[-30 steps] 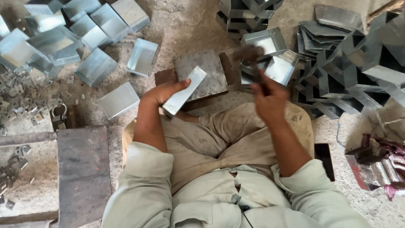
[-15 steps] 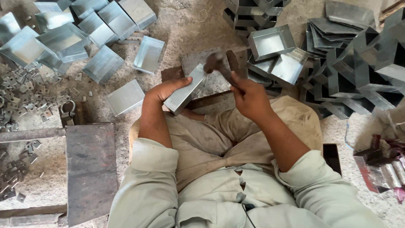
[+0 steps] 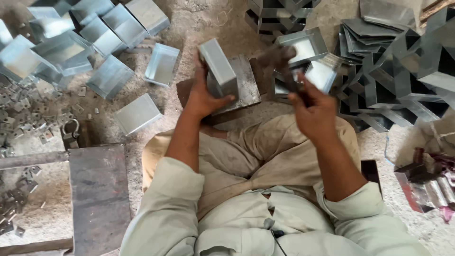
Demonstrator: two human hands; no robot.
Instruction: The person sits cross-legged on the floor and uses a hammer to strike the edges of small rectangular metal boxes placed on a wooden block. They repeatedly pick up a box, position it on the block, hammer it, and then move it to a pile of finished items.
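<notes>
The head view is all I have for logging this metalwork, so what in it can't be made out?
- Hammer in the right hand: motion blur smears its head.
- Metal box held by the left hand: its inside faces away.
- Small metal pieces on the ground: too small to identify.
- Folded metal frames: partly cut off by the right edge.

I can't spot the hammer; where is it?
Head view, right of centre: the hammer is raised in the right hand, beside the metal box.
</notes>
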